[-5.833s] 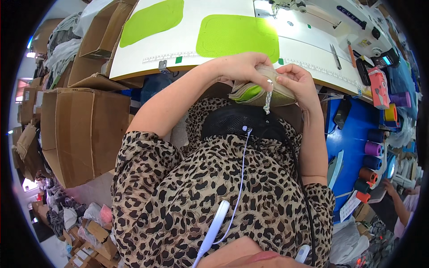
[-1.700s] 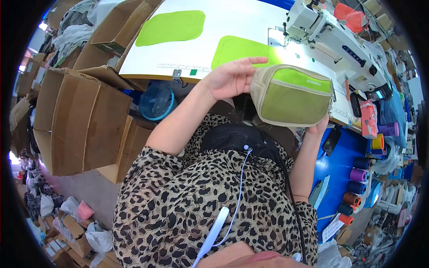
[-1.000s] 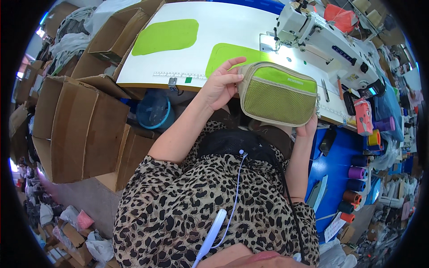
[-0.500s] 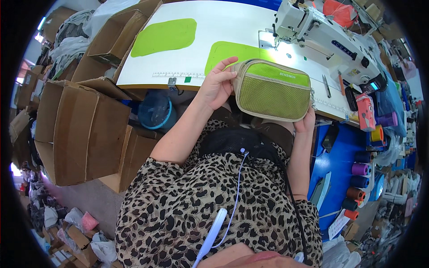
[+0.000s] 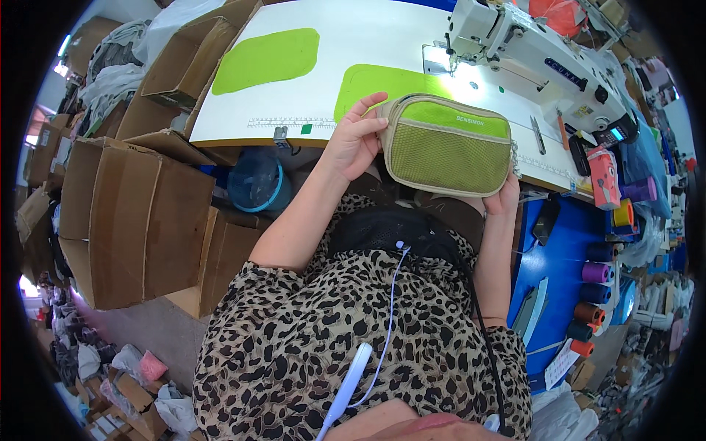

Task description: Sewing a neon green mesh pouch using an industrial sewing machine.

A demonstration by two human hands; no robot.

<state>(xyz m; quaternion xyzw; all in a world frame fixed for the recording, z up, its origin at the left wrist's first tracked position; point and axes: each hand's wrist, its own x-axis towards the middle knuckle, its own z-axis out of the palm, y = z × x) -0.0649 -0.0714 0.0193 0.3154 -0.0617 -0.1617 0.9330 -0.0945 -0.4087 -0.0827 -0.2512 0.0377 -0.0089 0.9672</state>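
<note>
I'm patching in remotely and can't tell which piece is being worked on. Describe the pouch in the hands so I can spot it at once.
Start at the white sewing machine on the white table. Just in front of the table's near edge, the left hand and right hand hold up the pouch. Unlike the flat green fabric panels lying on the table, it is a finished rectangular bag with green mesh and tan trim.

Open brown cardboard boxes (image 5: 140, 213) stacked left of desk (image 5: 346, 29); small white label on green pouch (image 5: 448, 147).
</note>
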